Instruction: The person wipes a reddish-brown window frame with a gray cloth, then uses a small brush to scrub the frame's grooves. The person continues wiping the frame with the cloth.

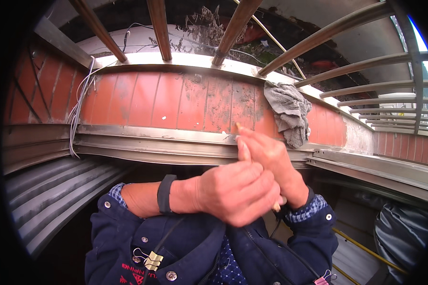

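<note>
In front of my chest my left hand [235, 192] is curled into a fist around a thin wooden stick [276, 206], whose blunt end pokes out below the fingers. Just beyond it, partly covered by the fist, my right hand [273, 153] pinches the same stick, with its index finger stretched towards the tip. That tip points at the metal window track [171, 137] and the dirt-stained red tiles [167, 99] of the sill. Whether it touches them cannot be told. A grey cloth [289, 110] lies crumpled over the sill to the right of my hands.
Metal bars [160, 32] fence the sill's outer side, with dried plants [207, 28] beyond. Loose cables [76, 107] hang over the track at left. Grey ribbed material [64, 199] lies below left, and dark shiny fabric [403, 235] below right.
</note>
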Action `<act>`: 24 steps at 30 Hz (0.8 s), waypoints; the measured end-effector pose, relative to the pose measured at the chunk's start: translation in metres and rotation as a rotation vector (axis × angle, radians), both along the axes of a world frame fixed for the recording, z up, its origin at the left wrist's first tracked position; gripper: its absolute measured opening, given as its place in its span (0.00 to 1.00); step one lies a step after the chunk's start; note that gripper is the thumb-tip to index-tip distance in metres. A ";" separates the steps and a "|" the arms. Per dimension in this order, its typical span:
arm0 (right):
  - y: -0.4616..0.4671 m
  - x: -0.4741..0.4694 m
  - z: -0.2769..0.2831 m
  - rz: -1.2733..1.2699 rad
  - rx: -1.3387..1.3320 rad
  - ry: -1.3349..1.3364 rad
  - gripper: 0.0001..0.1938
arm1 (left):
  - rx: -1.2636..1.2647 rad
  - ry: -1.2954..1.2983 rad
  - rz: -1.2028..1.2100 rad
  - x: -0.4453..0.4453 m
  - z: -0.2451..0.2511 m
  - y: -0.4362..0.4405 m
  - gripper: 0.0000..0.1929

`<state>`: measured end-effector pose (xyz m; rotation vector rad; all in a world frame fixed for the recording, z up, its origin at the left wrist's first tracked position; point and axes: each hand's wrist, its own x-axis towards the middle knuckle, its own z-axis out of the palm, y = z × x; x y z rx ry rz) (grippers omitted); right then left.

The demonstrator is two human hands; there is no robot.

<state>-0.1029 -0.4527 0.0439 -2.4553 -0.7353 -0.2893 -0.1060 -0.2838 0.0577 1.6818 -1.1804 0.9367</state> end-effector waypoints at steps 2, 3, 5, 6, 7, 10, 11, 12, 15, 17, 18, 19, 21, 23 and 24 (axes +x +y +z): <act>-0.001 -0.015 -0.003 0.003 -0.004 0.029 0.08 | -0.049 0.070 -0.073 -0.013 -0.002 -0.002 0.14; -0.002 -0.016 -0.005 0.025 0.004 0.022 0.08 | -0.070 0.046 -0.112 -0.016 -0.003 -0.005 0.15; -0.004 -0.012 -0.011 -0.016 0.036 0.065 0.08 | -0.146 0.128 -0.184 -0.019 -0.007 -0.009 0.16; -0.005 -0.005 -0.014 -0.020 0.039 0.094 0.07 | -0.114 0.194 -0.257 -0.019 -0.008 -0.012 0.17; -0.004 0.002 -0.015 -0.037 0.024 0.060 0.07 | -0.130 0.168 -0.288 -0.018 -0.008 -0.014 0.17; 0.000 0.010 -0.009 -0.109 -0.050 0.076 0.07 | -0.018 0.234 -0.419 -0.016 -0.005 -0.019 0.17; 0.002 0.009 -0.007 -0.047 -0.020 0.019 0.07 | -0.081 0.186 -0.444 -0.018 -0.002 -0.019 0.17; 0.005 0.005 -0.004 -0.038 -0.010 0.015 0.07 | -0.109 0.161 -0.472 -0.018 0.000 -0.020 0.18; 0.008 -0.009 -0.006 -0.014 0.009 -0.015 0.06 | -0.154 0.167 -0.530 -0.020 0.004 -0.022 0.17; 0.007 -0.010 -0.013 -0.001 0.033 -0.010 0.07 | -0.139 0.149 -0.585 -0.020 0.002 -0.024 0.17; 0.006 -0.009 -0.017 -0.045 0.031 0.053 0.07 | -0.127 0.210 -0.568 -0.020 0.001 -0.025 0.16; 0.005 -0.006 -0.021 -0.029 0.052 0.010 0.07 | -0.094 0.256 -0.539 -0.017 -0.002 -0.026 0.16; 0.005 -0.004 -0.022 -0.115 0.035 0.095 0.08 | -0.110 0.297 -0.536 -0.017 -0.006 -0.027 0.17; 0.008 -0.004 -0.017 -0.053 0.049 0.013 0.07 | -0.188 0.247 -0.534 -0.018 -0.006 -0.025 0.16; 0.011 -0.003 -0.011 -0.039 0.036 -0.026 0.07 | -0.171 0.172 -0.568 -0.015 -0.006 -0.025 0.16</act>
